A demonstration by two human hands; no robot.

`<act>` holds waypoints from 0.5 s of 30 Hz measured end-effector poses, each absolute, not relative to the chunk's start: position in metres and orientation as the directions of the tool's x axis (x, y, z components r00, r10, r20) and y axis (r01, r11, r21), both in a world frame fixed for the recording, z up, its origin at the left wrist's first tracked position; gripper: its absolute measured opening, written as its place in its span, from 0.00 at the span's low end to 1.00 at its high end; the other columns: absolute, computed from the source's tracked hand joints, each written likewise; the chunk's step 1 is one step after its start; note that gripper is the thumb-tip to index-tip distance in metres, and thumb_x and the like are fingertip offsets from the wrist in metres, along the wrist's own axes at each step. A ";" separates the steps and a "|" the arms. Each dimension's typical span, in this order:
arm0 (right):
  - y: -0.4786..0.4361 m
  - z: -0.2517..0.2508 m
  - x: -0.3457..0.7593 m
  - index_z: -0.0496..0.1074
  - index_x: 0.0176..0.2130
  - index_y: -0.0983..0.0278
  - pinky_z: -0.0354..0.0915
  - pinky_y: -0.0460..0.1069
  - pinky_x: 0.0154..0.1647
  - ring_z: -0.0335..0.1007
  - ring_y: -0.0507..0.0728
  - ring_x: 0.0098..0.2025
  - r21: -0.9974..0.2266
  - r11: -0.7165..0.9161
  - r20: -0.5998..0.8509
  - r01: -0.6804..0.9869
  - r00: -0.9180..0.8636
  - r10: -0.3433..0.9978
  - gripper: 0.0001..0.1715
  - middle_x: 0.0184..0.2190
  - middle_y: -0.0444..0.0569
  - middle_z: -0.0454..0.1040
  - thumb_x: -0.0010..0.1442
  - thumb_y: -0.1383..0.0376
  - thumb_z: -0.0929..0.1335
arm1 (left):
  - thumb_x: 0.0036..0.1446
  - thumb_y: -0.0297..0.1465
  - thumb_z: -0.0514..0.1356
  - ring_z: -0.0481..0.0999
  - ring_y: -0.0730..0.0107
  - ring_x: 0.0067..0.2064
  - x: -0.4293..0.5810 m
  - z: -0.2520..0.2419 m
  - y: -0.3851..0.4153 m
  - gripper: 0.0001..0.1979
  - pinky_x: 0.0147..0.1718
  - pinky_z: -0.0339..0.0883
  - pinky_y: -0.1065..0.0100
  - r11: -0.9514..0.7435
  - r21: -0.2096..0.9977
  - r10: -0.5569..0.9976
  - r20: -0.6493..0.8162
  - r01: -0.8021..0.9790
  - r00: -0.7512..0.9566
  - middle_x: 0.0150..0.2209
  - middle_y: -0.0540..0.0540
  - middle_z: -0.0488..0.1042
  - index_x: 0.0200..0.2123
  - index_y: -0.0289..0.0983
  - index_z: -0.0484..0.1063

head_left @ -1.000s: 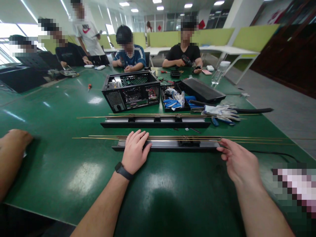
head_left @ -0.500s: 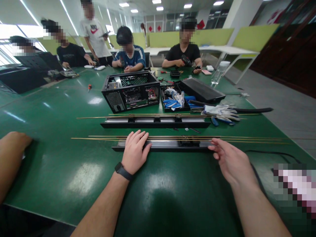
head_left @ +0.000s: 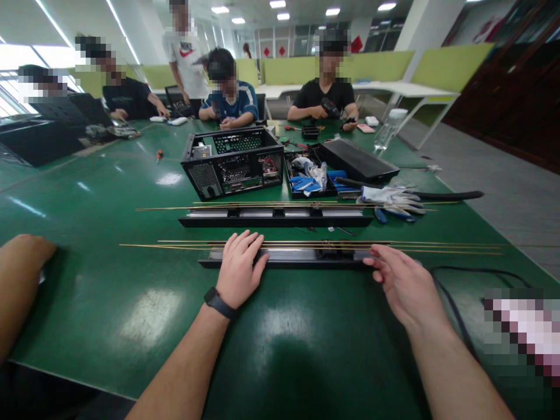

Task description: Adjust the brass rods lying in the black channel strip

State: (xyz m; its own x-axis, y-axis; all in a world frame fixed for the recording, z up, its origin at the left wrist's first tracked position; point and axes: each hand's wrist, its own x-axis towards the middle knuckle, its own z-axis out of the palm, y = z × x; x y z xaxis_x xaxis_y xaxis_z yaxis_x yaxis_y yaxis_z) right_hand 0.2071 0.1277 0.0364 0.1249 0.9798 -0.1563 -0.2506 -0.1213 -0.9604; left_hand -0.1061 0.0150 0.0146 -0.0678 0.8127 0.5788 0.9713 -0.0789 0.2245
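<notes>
A black-edged metal rail lies across the table in front of me, with several long thin brass-coloured rods running along it past both ends. My left hand rests flat over the rail's left part, fingers stretched across the rods, with a watch on the wrist. At the rail's right end, my right hand has its fingers curled and its fingertips pinched on a thin rod; the exact grip is partly hidden. A dark block sits in the rail between my hands.
Behind lies a second rail with rods. Beyond it are an open computer case, a tray with gloves, a black panel and another glove. Another person's arm rests at left. A cable lies at right.
My right hand has moved slightly left, and one rod has slid left with it. My left hand stays put. The standing person at the back has shifted right.
</notes>
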 end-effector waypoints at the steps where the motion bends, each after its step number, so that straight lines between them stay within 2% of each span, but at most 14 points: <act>1: 0.128 0.036 0.208 0.82 0.36 0.66 0.59 0.42 0.20 0.75 0.55 0.35 -0.959 -0.115 -0.157 -0.259 0.148 0.976 0.24 0.39 0.55 0.79 0.41 0.56 0.83 | 0.68 0.34 0.60 0.72 0.50 0.64 -0.106 0.015 0.015 0.19 0.67 0.60 0.43 -0.080 0.226 0.813 0.578 0.971 -0.067 0.59 0.39 0.77 0.60 0.39 0.72; 5: 0.127 0.035 0.207 0.82 0.34 0.67 0.59 0.41 0.20 0.75 0.55 0.35 -0.959 -0.091 -0.146 -0.269 0.191 0.971 0.22 0.40 0.56 0.79 0.42 0.56 0.83 | 0.68 0.35 0.60 0.72 0.50 0.64 -0.106 0.016 0.015 0.19 0.67 0.60 0.44 -0.079 0.223 0.811 0.582 0.972 -0.067 0.58 0.39 0.77 0.60 0.38 0.72; 10: 0.124 0.037 0.203 0.82 0.37 0.66 0.61 0.42 0.21 0.75 0.55 0.35 -0.959 -0.121 -0.147 -0.256 0.084 0.986 0.24 0.38 0.55 0.79 0.43 0.55 0.82 | 0.68 0.35 0.59 0.72 0.49 0.64 -0.106 0.016 0.015 0.19 0.67 0.60 0.43 -0.077 0.227 0.809 0.583 0.971 -0.072 0.58 0.39 0.77 0.60 0.39 0.72; 15: 0.126 0.038 0.205 0.80 0.34 0.66 0.59 0.42 0.20 0.75 0.54 0.34 -0.958 -0.092 -0.141 -0.270 0.165 0.976 0.21 0.38 0.53 0.78 0.42 0.58 0.82 | 0.68 0.35 0.59 0.72 0.50 0.64 -0.106 0.016 0.015 0.19 0.68 0.59 0.43 -0.080 0.243 0.814 0.576 0.967 -0.077 0.58 0.39 0.77 0.60 0.39 0.72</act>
